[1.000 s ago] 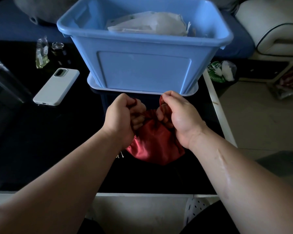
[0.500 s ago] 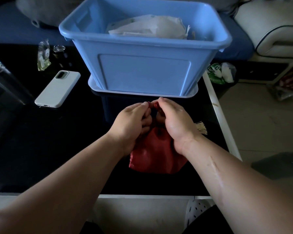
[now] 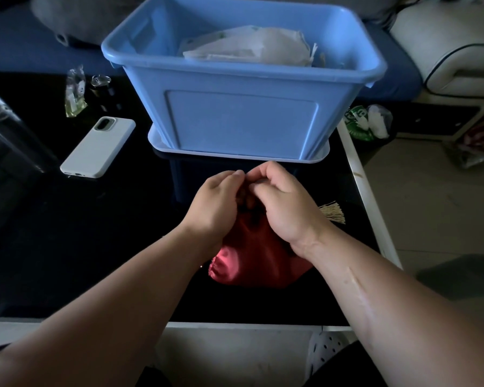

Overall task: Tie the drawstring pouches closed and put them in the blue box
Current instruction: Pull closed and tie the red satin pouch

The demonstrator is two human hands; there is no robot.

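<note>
Black table (image 3: pixel 95 247): left hand (image 3: pixel 213 203), right hand (image 3: pixel 287 203) curled round red pouch (image 3: pixel 256 263).

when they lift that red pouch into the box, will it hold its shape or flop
Likely floppy: the red pouch lies slumped and creased on the black table. Its glossy sheen suggests a slippery fabric. Probably light, as it looks nearly flat.

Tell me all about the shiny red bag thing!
The pouch is red, shiny cloth like satin, soft and wrinkled. It lies on the black table, just in front of the blue box. Its top is hidden under the left hand and right hand, which grip it. A pale tassel pokes out beside the right hand.
</note>
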